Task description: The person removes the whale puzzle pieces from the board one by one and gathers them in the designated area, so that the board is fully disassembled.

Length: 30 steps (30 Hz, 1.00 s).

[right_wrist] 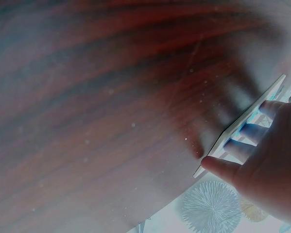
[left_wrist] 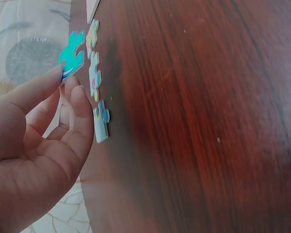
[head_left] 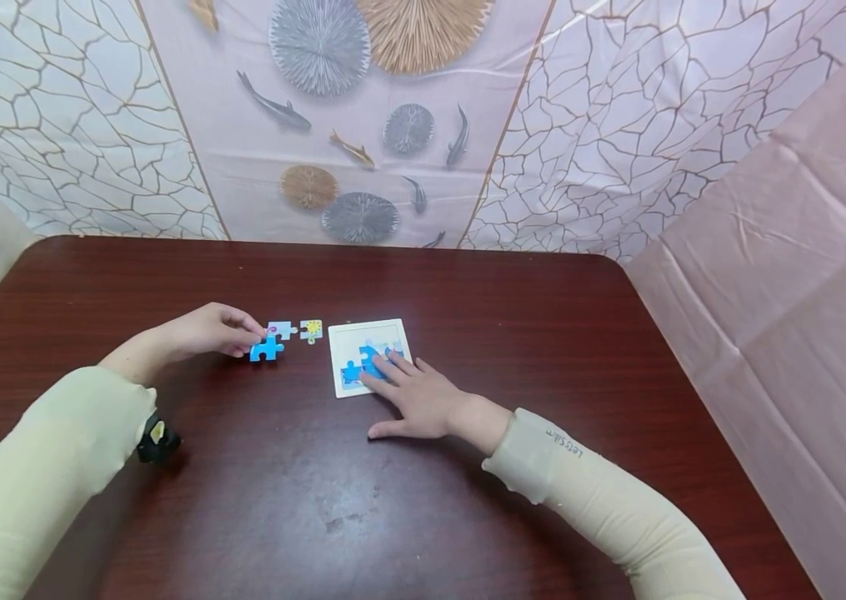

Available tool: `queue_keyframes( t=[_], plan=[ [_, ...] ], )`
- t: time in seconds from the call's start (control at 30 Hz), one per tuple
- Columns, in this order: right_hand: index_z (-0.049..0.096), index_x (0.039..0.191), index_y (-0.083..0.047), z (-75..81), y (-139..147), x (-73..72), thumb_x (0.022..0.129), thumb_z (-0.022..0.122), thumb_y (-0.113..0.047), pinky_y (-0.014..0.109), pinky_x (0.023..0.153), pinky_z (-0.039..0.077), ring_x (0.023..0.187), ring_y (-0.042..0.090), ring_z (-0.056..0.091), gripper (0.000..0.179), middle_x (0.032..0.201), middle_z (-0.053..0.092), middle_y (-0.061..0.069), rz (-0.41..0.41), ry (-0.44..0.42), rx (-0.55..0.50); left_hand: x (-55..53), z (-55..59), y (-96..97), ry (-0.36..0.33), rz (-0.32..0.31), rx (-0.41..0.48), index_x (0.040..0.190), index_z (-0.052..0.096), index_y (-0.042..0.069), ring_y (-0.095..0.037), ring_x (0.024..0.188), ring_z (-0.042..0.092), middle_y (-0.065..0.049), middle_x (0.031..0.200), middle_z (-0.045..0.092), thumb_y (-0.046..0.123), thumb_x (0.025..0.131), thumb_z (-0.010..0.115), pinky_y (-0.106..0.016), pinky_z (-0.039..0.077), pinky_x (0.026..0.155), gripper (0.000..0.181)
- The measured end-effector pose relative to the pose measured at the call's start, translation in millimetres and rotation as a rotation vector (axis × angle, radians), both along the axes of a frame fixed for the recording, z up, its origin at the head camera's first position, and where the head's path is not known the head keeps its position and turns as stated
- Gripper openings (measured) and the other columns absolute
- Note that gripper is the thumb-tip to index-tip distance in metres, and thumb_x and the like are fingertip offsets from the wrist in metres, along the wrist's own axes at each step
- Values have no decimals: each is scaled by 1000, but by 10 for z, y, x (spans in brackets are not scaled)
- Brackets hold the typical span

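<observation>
My left hand [head_left: 208, 331] pinches a blue jigsaw piece [head_left: 266, 348] between thumb and fingertips; in the left wrist view this piece [left_wrist: 72, 56] is tilted, raised off the table. Just past it lie a light-blue piece [head_left: 282, 330] and a piece with a yellow sun [head_left: 312, 330]. The left wrist view shows another loose piece [left_wrist: 101, 124] beside the fingers. To the right is a white square puzzle tray [head_left: 351, 337] with several blue pieces [head_left: 351, 373] in its lower part. Fingers spread, my right hand [head_left: 423, 400] rests on the tray's right side, covering some pieces.
The dark reddish-brown table [head_left: 302, 500] extends around both hands. A patterned curtain [head_left: 362, 150] hangs behind its far edge, and a plain pinkish cloth [head_left: 783, 333] hangs at the right. A black band [head_left: 157, 439] is at the left wrist.
</observation>
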State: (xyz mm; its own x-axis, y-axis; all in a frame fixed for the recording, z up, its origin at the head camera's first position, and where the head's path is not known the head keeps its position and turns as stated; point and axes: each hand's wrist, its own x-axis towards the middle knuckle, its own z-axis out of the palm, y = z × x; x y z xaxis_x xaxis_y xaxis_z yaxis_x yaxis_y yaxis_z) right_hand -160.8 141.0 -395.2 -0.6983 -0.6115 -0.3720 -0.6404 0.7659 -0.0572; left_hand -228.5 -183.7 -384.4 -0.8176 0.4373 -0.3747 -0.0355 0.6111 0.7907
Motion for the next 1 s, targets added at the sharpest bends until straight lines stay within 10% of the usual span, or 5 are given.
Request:
queue_keyframes(
  t=[1.0],
  plan=[
    [15, 150, -28, -33, 12, -10, 87, 39, -68, 51, 116, 17, 146, 22, 4, 79, 159, 8, 2, 4, 6, -3, -7, -90, -306, -95, 33, 18, 120, 48, -16, -6, 75, 60, 1, 89, 65, 13, 91, 57, -23, 56, 72, 42]
  ],
)
